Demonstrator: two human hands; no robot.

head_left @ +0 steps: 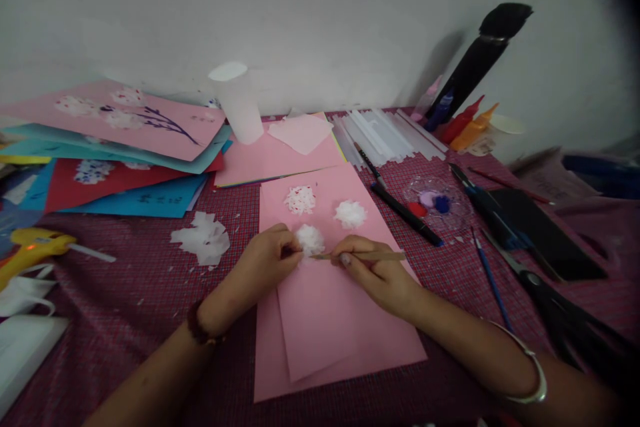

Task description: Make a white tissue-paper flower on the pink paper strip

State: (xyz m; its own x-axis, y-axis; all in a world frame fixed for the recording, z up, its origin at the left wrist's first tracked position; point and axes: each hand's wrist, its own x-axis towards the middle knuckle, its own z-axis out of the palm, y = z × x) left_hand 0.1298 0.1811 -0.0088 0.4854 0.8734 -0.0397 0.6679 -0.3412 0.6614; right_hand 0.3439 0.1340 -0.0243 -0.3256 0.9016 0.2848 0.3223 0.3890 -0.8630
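A pink paper sheet (345, 320) lies on the table in front of me, with a smaller pink sheet on top of it. Three white tissue puffs sit on it: one speckled red (301, 199), one plain (351, 213), and one (311, 239) between my hands. My left hand (270, 260) is closed, pinching the edge of that near puff. My right hand (373, 270) is closed on a thin wooden stick (367, 256) whose tip points at the same puff.
Red checked tablecloth (150, 293). Stacked coloured papers (115, 147) at far left, torn white tissue (203, 238), a yellow glue gun (30, 247). At right: black pen (406, 215), paint palette (436, 202), brushes, scissors (550, 300), black case (545, 230), glue sticks (385, 135), paint bottles (463, 125). White cup (239, 103) at back.
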